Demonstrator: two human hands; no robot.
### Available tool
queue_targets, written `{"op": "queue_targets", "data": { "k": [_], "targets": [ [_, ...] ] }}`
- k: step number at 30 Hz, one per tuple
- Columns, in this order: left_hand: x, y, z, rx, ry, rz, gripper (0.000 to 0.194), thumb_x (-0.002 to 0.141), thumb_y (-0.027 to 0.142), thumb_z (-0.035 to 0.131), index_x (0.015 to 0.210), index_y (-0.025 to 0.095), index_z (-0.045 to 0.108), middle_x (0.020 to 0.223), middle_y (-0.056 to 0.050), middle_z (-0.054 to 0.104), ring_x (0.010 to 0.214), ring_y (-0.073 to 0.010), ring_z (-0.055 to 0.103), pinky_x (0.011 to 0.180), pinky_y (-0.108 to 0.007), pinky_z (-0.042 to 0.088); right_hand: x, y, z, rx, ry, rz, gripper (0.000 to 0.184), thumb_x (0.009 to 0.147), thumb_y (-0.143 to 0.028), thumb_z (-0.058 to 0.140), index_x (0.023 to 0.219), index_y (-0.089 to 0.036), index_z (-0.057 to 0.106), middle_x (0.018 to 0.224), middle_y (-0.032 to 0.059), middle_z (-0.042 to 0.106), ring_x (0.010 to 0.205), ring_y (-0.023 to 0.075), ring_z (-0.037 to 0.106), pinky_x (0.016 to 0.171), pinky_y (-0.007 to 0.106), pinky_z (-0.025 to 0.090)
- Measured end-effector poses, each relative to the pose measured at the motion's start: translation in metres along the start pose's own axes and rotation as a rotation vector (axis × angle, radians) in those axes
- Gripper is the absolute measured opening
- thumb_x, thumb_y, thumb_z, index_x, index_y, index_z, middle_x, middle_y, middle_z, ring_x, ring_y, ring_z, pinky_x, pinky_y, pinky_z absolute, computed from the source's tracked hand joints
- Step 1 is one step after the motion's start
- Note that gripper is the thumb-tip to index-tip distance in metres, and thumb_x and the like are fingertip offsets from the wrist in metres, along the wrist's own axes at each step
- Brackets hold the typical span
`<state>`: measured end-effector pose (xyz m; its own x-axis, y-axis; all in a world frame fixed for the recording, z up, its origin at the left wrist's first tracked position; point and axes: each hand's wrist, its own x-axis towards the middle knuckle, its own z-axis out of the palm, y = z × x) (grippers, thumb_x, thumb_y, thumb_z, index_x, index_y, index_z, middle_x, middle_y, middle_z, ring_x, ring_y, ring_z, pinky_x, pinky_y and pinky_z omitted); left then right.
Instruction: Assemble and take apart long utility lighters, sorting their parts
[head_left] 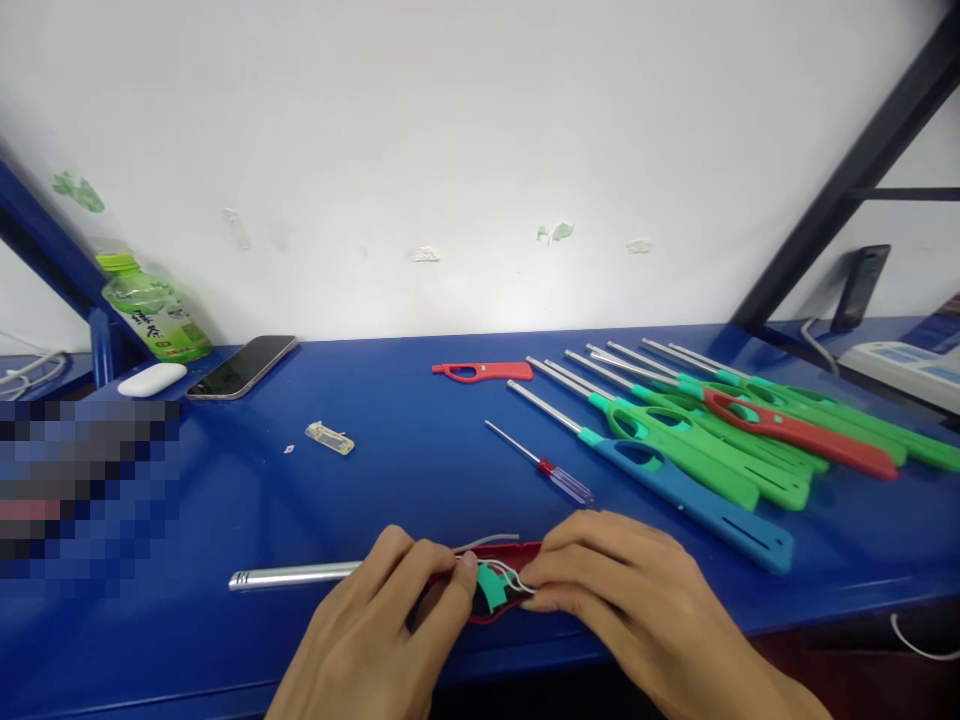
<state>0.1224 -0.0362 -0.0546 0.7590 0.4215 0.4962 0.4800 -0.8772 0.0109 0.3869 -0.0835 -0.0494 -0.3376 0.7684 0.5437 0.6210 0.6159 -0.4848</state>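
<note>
Near the table's front edge lies an opened red gas lighter, its long metal tube pointing left. Inside its shell show a green trigger piece and thin white wires. My left hand grips the lighter around the base of the tube, its fingers closed over the shell. At the shell's right part, my right hand pinches the white wires between thumb and fingers. What lies under the right palm is hidden.
Behind the hands are a screwdriver, a red half shell and a clear plastic part. Several lighters lie at right. A phone, white case and green bottle are at back left.
</note>
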Motion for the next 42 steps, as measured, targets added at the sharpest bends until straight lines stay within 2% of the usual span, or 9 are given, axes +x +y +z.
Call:
{"op": "queue_targets", "data": {
  "k": [4,8,12,16,23,28,32,38,42],
  "targets": [
    [0.001,-0.001,0.002,0.017,0.027,-0.009,0.038,0.098,-0.002,0.052,0.130,0.014,0.066,0.100,-0.005,0.069,0.081,-0.0187,0.054,0.064,-0.030,0.054,0.002,-0.002,0.000,0.040,0.004,0.009,0.012,0.105,-0.015,0.066,0.105,-0.025,0.072,0.099,-0.0051,0.077,0.085,0.0109,0.071,0.080,0.022,0.052],
    [0.003,-0.001,0.000,-0.006,0.042,-0.019,0.040,0.099,-0.003,0.051,0.131,0.017,0.065,0.103,-0.004,0.071,0.084,-0.0183,0.056,0.063,-0.026,0.054,0.008,-0.006,-0.002,0.104,0.028,0.079,0.007,0.103,-0.021,0.071,0.097,-0.025,0.071,0.089,-0.0071,0.076,0.078,0.0085,0.070,0.076,0.019,0.052],
    [0.004,-0.001,-0.002,0.026,0.019,-0.029,0.046,0.096,-0.003,0.051,0.135,0.018,0.065,0.106,-0.005,0.073,0.087,-0.0192,0.058,0.062,-0.024,0.057,0.010,-0.007,-0.003,0.084,0.058,0.031,0.008,0.106,-0.026,0.067,0.103,-0.025,0.074,0.089,-0.0057,0.078,0.077,0.0093,0.072,0.076,0.019,0.053],
    [0.005,-0.002,-0.002,0.037,-0.005,-0.018,0.051,0.093,-0.003,0.052,0.137,0.020,0.064,0.108,-0.006,0.073,0.089,-0.0204,0.060,0.061,-0.023,0.058,0.010,-0.006,-0.003,0.040,0.059,-0.003,0.010,0.107,-0.023,0.066,0.103,-0.024,0.075,0.090,-0.0049,0.079,0.077,0.0103,0.073,0.076,0.022,0.053],
    [0.006,-0.004,0.000,-0.072,0.099,-0.075,0.050,0.096,-0.005,0.047,0.134,0.024,0.063,0.123,-0.008,0.069,0.112,-0.0223,0.062,0.083,-0.028,0.060,0.008,-0.006,-0.003,0.031,0.056,-0.007,0.007,0.105,-0.021,0.069,0.103,-0.024,0.075,0.091,-0.0067,0.079,0.078,0.0087,0.072,0.077,0.021,0.052],
    [0.009,-0.003,0.000,-0.136,0.048,-0.064,0.035,0.107,0.007,0.043,0.131,0.022,0.063,0.115,-0.005,0.071,0.095,-0.0174,0.067,0.081,-0.029,0.055,0.008,-0.006,-0.002,0.038,0.049,-0.008,0.007,0.105,-0.020,0.069,0.105,-0.024,0.075,0.092,-0.0063,0.079,0.079,0.0092,0.072,0.078,0.021,0.052],
    [0.011,-0.003,0.000,-0.141,0.075,-0.054,0.030,0.109,0.013,0.041,0.130,0.020,0.062,0.114,-0.007,0.071,0.093,-0.0175,0.067,0.082,-0.029,0.054,0.008,-0.004,-0.003,0.043,0.050,0.003,0.008,0.103,-0.018,0.071,0.106,-0.025,0.075,0.093,-0.0067,0.079,0.079,0.0092,0.072,0.078,0.021,0.052],
    [0.010,-0.004,-0.001,-0.107,0.013,-0.050,0.029,0.110,0.023,0.041,0.131,0.020,0.061,0.116,-0.009,0.071,0.095,-0.0198,0.069,0.081,-0.030,0.057,0.008,-0.005,-0.003,0.045,0.048,0.015,0.009,0.106,-0.021,0.068,0.105,-0.025,0.076,0.094,-0.0056,0.080,0.079,0.0100,0.073,0.077,0.022,0.055],
    [0.008,-0.005,-0.001,-0.101,0.025,-0.040,0.031,0.110,0.025,0.042,0.134,0.019,0.060,0.118,-0.010,0.072,0.098,-0.0204,0.069,0.084,-0.031,0.058,0.007,-0.005,-0.003,0.025,0.048,0.021,0.010,0.106,-0.021,0.067,0.106,-0.025,0.076,0.094,-0.0053,0.080,0.080,0.0100,0.074,0.078,0.022,0.056]
  ]
}}
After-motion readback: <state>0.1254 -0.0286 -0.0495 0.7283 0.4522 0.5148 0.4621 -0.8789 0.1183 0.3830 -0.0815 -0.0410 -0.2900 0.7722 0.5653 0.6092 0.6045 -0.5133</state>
